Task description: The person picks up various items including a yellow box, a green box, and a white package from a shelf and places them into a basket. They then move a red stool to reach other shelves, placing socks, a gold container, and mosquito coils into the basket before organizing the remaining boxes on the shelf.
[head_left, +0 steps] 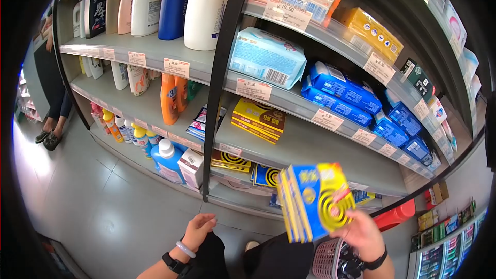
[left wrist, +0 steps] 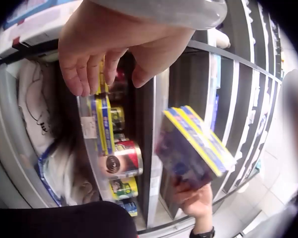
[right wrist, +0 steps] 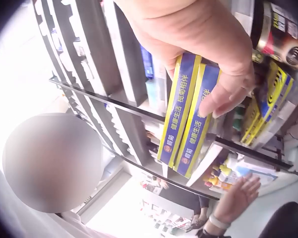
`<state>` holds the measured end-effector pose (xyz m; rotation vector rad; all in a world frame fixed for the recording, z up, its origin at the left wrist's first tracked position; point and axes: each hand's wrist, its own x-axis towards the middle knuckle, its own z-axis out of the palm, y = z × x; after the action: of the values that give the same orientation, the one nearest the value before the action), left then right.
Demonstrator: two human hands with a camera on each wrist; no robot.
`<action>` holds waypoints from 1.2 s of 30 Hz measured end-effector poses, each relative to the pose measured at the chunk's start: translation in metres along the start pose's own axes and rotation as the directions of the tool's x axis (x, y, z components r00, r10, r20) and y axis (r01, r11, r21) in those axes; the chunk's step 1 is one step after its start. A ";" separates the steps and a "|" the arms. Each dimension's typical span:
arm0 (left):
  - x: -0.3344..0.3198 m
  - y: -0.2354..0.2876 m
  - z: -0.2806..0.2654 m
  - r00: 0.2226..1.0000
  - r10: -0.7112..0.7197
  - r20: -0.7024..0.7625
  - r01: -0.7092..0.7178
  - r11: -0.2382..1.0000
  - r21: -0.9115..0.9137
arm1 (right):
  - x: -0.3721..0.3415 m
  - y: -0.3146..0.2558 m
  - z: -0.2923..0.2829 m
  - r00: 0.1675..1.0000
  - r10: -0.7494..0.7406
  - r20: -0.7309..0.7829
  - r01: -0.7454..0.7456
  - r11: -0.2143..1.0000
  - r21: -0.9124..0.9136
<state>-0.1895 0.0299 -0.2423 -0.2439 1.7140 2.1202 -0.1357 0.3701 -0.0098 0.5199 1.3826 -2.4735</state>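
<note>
My right hand (head_left: 364,235) grips two blue-and-yellow mosquito coil boxes (head_left: 310,191), held face to face in front of the lower shelves. In the right wrist view their narrow printed sides (right wrist: 179,119) show, with the thumb and fingers around one end. My left hand (head_left: 198,231) hangs over the floor, fingers loosely bent and nothing in them. From the left wrist view, the left hand (left wrist: 119,44) overlaps a low shelf where similar blue-and-yellow boxes (left wrist: 105,126) stand. Yellow-and-brown boxes (head_left: 258,119) lie stacked on the shelf above.
A pink basket (head_left: 325,259) with dark contents stands on the floor by my right leg. Blue wipe packs (head_left: 341,93) and detergent bottles (head_left: 211,8) fill the higher shelves. A black upright post (head_left: 221,72) divides the shelving. Another person (head_left: 54,93) is at the far left.
</note>
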 end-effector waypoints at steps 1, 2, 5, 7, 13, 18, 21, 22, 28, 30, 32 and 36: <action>-0.003 0.000 -0.002 1.000 -0.017 0.006 0.017 1.000 -0.015 | 0.008 -0.010 -0.011 0.999 -0.012 -0.041 0.011 1.000 -0.014; -0.004 -0.001 -0.003 1.000 -0.016 0.010 0.016 1.000 -0.012 | 0.020 -0.020 -0.017 0.997 -0.056 -0.047 0.056 0.998 -0.009; -0.005 -0.003 -0.001 0.999 -0.029 0.020 0.030 0.999 -0.017 | 0.070 -0.049 -0.020 0.984 -0.148 -0.096 0.135 0.982 -0.134; -0.001 -0.002 0.005 0.998 -0.026 0.061 0.027 1.000 -0.011 | 0.111 -0.063 -0.036 0.979 -0.165 -0.119 0.150 0.981 -0.126; 0.048 -0.002 0.037 0.948 0.285 0.139 -0.293 0.955 0.041 | 0.164 -0.075 -0.050 0.952 -0.191 -0.237 0.116 0.948 -0.298; 0.095 0.028 0.075 0.884 0.447 0.137 -0.465 0.813 0.351 | 0.127 -0.065 -0.032 0.506 -0.843 0.183 0.256 -0.057 -0.965; 0.112 0.049 0.098 0.874 0.472 0.114 -0.471 0.767 0.436 | 0.081 -0.023 0.008 0.670 -0.695 0.259 0.527 0.200 -0.826; 0.116 0.054 0.104 0.898 0.429 0.098 -0.423 0.782 0.457 | 0.085 0.001 -0.006 0.817 -0.539 0.206 0.474 0.422 -0.773; 0.135 0.066 0.122 0.926 0.372 0.062 -0.327 0.710 0.624 | 0.150 0.073 -0.035 0.998 -0.064 -0.024 0.028 0.704 -0.710; 0.140 0.065 0.119 0.939 0.337 0.063 -0.298 0.713 0.635 | 0.168 0.073 -0.041 0.996 -0.031 -0.080 -0.027 0.779 -0.627; 0.144 0.064 0.119 0.951 0.301 0.069 -0.273 0.717 0.641 | 0.176 0.076 -0.046 0.990 0.006 -0.141 -0.082 0.841 -0.535; 0.155 0.060 0.120 0.970 0.216 0.110 -0.229 0.673 0.703 | 0.191 0.086 -0.060 0.983 0.005 -0.183 -0.079 0.913 -0.400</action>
<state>-0.3403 0.1667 -0.2197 0.2291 2.5054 1.4017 -0.2634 0.3675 -0.1856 0.6757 1.8721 -2.0560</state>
